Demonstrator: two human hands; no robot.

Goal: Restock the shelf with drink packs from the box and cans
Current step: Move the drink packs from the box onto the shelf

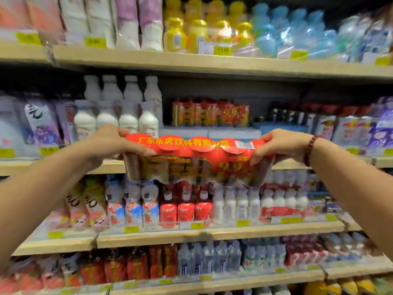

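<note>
Red drink pack, ends covered by left hand and right hand.

I've got tiered beige shelf boards in view, yellow price tags along the edges. Middle board: white plastic bottles stand left of pale flat boxes, a red-and-gold wrapped drink pack sits on those, purple pouches far left.

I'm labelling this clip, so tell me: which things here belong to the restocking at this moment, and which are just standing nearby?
In the job: the red-topped drink pack, gripped at its ends by the left hand and right hand; the matching pack on the middle shelf.
Just standing by: white bottles, yellow bottles, blue bottle packs, red bottles below.
</note>
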